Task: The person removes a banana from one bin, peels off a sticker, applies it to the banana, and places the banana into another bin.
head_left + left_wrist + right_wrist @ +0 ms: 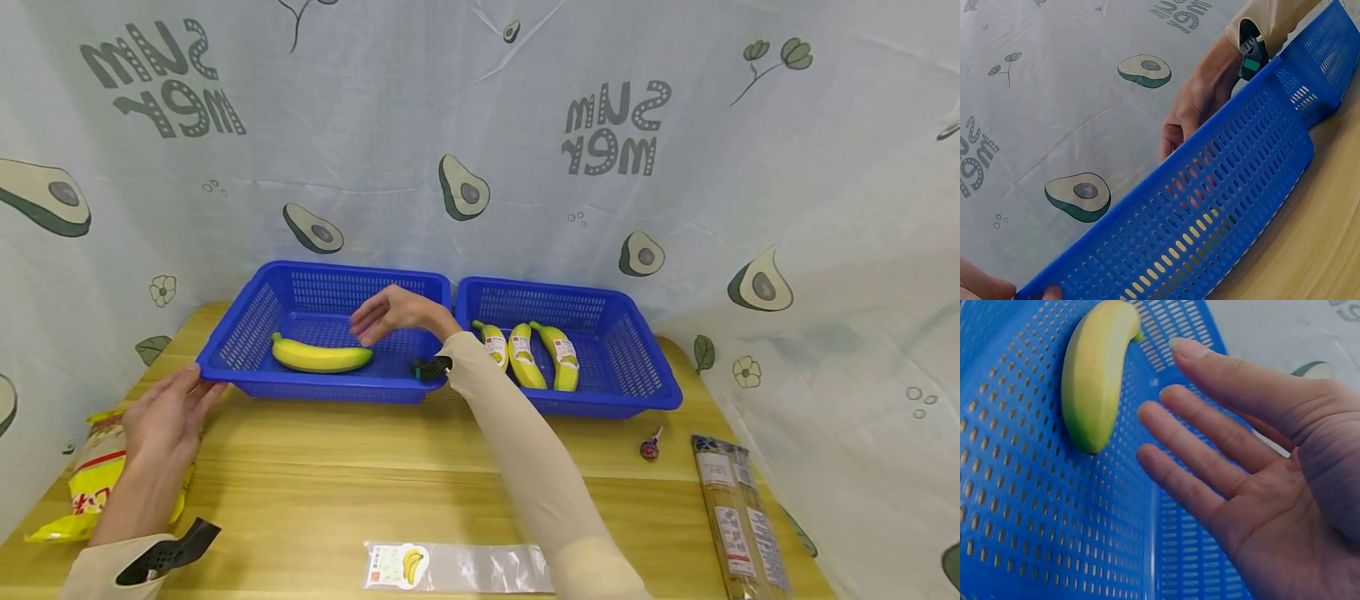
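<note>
A single banana point(321, 355) lies in the left blue basket point(337, 384). My right hand point(401, 313) hovers over that basket, to the right of the banana. Its fingers point(1188, 447) are extended and apart from the fruit in the right wrist view. My left hand point(167, 417) grips the rim at the basket's front left corner. Thumb and a fingertip show on either side of the rim in the left wrist view, at the lower left. Beside it, the right blue basket point(637, 350) holds three labelled bananas point(557, 354), partly hidden by my right sleeve.
A yellow-and-red snack bag point(97, 467) lies under my left forearm. At the front is a clear plastic sleeve point(465, 568) with a banana label. A lollipop point(650, 448) and two long clear packs point(738, 517) lie on the right. A printed curtain point(390, 125) hangs behind.
</note>
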{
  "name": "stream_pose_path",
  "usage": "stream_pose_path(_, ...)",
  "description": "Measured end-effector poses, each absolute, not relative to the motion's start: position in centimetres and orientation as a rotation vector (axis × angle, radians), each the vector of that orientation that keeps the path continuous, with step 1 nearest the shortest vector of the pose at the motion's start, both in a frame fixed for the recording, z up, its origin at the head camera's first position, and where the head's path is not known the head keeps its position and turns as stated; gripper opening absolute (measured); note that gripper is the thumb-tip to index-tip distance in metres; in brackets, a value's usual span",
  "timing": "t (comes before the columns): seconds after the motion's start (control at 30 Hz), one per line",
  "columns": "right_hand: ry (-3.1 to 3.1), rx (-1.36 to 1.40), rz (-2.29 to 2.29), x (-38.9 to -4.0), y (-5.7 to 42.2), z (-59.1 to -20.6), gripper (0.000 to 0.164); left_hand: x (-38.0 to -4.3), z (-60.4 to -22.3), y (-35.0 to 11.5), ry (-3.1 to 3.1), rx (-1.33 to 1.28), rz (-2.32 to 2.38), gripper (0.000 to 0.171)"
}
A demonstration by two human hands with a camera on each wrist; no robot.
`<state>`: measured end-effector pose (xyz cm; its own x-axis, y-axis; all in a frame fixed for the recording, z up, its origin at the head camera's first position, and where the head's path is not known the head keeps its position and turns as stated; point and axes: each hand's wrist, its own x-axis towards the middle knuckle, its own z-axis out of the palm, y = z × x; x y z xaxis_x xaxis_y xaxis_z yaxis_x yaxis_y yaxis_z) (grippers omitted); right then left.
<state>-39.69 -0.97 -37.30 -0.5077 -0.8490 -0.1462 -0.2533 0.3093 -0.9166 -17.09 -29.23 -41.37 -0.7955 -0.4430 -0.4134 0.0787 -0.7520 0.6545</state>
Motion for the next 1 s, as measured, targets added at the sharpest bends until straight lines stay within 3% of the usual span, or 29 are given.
stream_pose_path(1.0, 2.07, -0.823, -0.975, -40.5, -3.7, -39.1, 0.042, -17.7, -41.4, -29.1, -0.92, 0.918, -2.497, 0.014)
